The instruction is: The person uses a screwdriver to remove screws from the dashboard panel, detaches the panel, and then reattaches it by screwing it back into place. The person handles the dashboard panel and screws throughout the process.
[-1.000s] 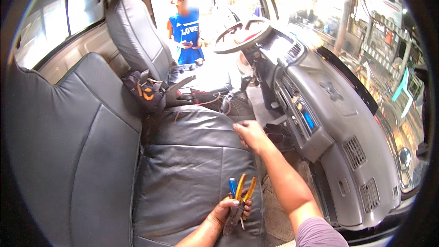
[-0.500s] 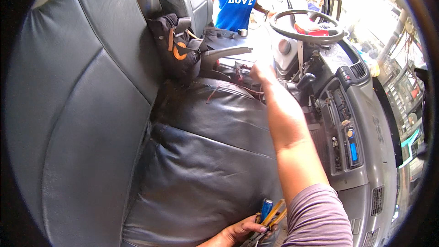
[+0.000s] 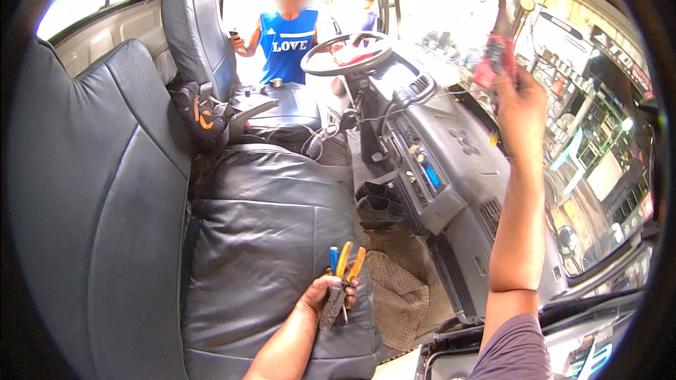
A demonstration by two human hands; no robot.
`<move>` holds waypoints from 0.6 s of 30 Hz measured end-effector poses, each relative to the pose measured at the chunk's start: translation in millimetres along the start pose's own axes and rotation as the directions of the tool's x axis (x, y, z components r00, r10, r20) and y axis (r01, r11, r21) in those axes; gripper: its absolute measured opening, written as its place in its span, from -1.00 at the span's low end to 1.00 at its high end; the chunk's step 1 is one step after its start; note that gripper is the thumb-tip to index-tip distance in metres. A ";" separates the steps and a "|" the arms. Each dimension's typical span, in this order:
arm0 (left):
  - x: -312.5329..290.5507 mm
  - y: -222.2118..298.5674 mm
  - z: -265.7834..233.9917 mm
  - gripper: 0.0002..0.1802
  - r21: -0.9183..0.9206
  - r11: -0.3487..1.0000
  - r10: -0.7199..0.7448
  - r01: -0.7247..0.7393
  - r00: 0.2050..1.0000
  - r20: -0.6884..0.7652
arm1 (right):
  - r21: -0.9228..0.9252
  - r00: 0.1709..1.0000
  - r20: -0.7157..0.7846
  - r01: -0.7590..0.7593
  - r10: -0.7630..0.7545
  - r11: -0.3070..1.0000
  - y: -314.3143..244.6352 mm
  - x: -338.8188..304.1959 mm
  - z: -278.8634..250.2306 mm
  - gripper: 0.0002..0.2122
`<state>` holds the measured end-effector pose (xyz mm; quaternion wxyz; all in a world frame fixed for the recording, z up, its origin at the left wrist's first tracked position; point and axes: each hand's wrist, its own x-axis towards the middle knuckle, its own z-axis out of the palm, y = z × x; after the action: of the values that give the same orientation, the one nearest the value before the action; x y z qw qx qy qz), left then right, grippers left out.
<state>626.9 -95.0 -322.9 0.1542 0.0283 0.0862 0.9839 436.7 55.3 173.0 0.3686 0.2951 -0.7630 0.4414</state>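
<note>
Over the front edge of the seat, my left hand (image 3: 323, 294) is closed around a pair of yellow-handled pliers (image 3: 349, 264) and a tool with a blue handle (image 3: 334, 259). The pliers' grey jaws point down, toward me. My right hand (image 3: 521, 116) is raised in front of the windscreen, fingers wrapped round a red and black tool (image 3: 496, 60); its exact kind I cannot make out. A thin cable (image 3: 422, 103) runs from near this hand across the dashboard toward the gear lever. Something small and yellow (image 3: 493, 139) shows below the hand.
Black seats (image 3: 260, 186) fill the left. Ahead are the steering wheel (image 3: 346, 54), gear lever (image 3: 348, 119) and dashboard (image 3: 458, 141). A dark bag (image 3: 201, 114) leans on the seat back. A person in a blue shirt (image 3: 285, 46) stands at the far door. A mat (image 3: 398, 295) covers the floor.
My right hand has moved from beside the gear lever up and right to the windscreen, now with the red and black tool. My left hand still holds the pliers and blue-handled tool. The view has shifted.
</note>
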 end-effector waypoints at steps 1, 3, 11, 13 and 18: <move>-0.4 -0.7 1.1 -0.18 0.022 1.000 0.009 -0.010 1.000 0.024 | 0.216 0.992 0.091 -0.101 0.083 0.971 -4.2 -4.8 -21.3 -0.73; 0.9 -0.6 5.5 -0.19 0.013 1.000 -0.006 0.004 0.996 0.093 | 0.578 0.936 0.285 -0.340 0.206 0.742 -9.2 -15.9 -58.1 -0.77; -12.5 -1.9 19.0 -0.37 0.000 0.987 0.160 -0.160 0.987 -0.030 | 0.311 0.453 0.665 -0.891 0.593 0.331 73.1 -158.0 -42.8 -0.70; -8.3 4.8 21.6 -0.37 0.088 0.986 0.148 -0.143 0.988 -0.055 | 0.196 0.344 0.721 -0.934 0.602 0.299 101.6 -205.0 -27.2 -0.70; -8.9 4.3 17.3 -0.28 0.124 0.974 0.197 -0.191 0.980 -0.036 | 0.027 0.184 0.769 -0.966 0.612 0.257 176.0 -341.6 -21.9 -0.66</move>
<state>635.5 -99.0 -305.4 0.0532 0.0224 0.1453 0.9877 496.1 194.2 -181.0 -0.3063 0.0398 -0.7147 0.6275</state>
